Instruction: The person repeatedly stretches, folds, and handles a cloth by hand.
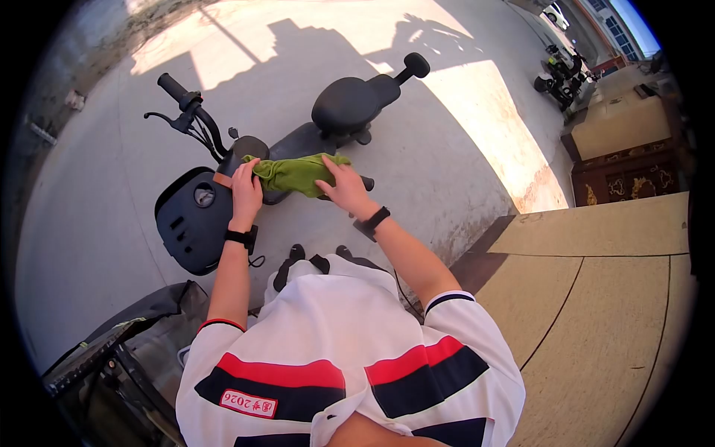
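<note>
A green cloth [296,176] is stretched between my two hands, above the footboard area of a small black electric scooter [298,141]. My left hand [246,186] grips the cloth's left end, close to the scooter's round stem cover. At the cloth's right end, my right hand [345,186] has its thumb and fingers closed on the fabric. The black seat [346,106] lies beyond the cloth, up and to the right. To the upper left is the handlebar [173,87] with its brake lever. The black front basket [192,223] is below and left of my left hand.
Wooden boards [588,298] form a raised surface at the right. A dark carved cabinet [625,179] and a parked motorbike [562,80] stand farther back. At the lower left is a dark covered frame [134,350]. My shoes are on the concrete ground [89,194].
</note>
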Available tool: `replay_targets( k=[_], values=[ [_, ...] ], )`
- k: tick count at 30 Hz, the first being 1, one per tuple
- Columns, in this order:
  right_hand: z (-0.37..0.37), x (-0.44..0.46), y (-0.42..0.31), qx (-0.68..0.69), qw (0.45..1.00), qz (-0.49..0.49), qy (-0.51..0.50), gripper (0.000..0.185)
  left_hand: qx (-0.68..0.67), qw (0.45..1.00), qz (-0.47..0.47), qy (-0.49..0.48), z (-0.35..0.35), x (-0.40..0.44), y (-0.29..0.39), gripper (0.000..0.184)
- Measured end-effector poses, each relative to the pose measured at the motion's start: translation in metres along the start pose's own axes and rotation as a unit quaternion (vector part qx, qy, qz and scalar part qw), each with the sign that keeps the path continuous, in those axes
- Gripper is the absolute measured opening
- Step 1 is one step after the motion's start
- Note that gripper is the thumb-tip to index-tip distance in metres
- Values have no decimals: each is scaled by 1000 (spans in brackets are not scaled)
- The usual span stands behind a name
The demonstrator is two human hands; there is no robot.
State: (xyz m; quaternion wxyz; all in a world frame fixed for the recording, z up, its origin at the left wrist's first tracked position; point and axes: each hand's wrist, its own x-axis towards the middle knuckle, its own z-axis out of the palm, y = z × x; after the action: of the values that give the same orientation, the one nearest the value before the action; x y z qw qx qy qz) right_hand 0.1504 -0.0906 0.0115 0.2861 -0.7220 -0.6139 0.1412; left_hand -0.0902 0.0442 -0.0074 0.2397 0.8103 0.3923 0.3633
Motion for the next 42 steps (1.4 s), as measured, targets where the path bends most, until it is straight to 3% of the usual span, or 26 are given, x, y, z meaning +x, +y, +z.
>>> replay_targets(
  k=[6, 14, 15, 17, 19, 21, 23, 26, 30, 36, 40, 42],
  values=[
    [-15, -13, 34, 100, 990, -14, 99, 34, -30, 992, -39, 112, 0, 3, 2, 15],
    [-43, -34, 63, 208, 955, 53, 203, 13, -47, 991, -109, 65, 24, 11, 37, 12],
    [-46, -36, 67, 229, 948, 68, 212, 13, -15, 994, -92, 53, 30, 13, 38, 12],
    [-54, -48, 72, 268, 930, 103, 229, 15, 20, 989, 60, 133, 48, 15, 48, 12],
    [-61, -58, 75, 273, 921, 131, 244, 14, -30, 994, 55, 89, 64, 15, 57, 12],
    [-63, -66, 83, 277, 912, 153, 263, 13, -101, 981, -128, -108, 65, 14, 80, 13],
    [-62, -71, 93, 282, 902, 167, 283, 12, -13, 997, 71, -21, 86, 6, 77, 13],
    [-66, -74, 97, 295, 891, 169, 301, 13, -21, 996, 79, -35, 89, 0, 93, 12],
    [-54, -70, 99, 238, 921, 121, 282, 15, -64, 996, 49, -30, 90, -20, 104, 13],
    [-22, -52, 77, 175, 965, 42, 190, 24, -68, 991, -96, -57, 59, -57, 99, 13],
    [0, -39, 52, 161, 978, -9, 130, 30, -75, 981, -178, 30, 29, -87, 76, 11],
    [3, -33, 35, 146, 981, -51, 113, 33, -21, 978, -173, 118, 15, -103, 56, 10]
  ],
)
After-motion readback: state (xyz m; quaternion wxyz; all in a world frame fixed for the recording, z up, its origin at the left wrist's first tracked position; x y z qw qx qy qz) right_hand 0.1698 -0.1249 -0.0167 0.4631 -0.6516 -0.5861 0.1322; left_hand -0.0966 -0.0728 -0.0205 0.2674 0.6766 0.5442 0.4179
